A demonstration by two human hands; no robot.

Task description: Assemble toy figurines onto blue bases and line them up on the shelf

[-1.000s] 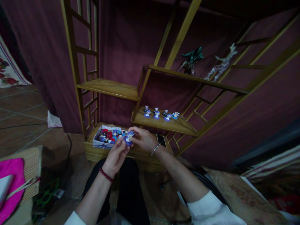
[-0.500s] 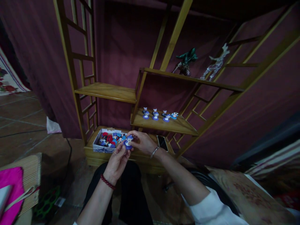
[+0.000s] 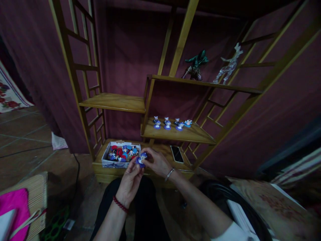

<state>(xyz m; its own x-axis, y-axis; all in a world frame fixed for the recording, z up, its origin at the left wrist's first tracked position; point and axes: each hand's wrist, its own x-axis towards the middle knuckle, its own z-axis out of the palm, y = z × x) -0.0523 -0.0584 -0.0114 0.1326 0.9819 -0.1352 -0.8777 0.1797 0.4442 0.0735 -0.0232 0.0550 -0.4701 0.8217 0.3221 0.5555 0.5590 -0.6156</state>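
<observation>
Between both hands is a small purple-and-white figurine on a round purple base. My left hand, with a red bead bracelet at the wrist, grips it from below and the left. The fingers of my right hand pinch it from the right. Just left of the hands, an open box holds many small figurines in red, blue and purple. On the shelf beyond stand several similar figurines in two rows, purple-based ones in front.
A phone lies on the low ledge right of my hands. Higher up, a dark green statue and a clear statue stand on the upper shelf. A woven-topped stool with a pink cloth is at lower left.
The figurine has tilted, its head now leaning right, and both hands have shifted slightly right and down. More of the box and phone shows as the view has moved a little.
</observation>
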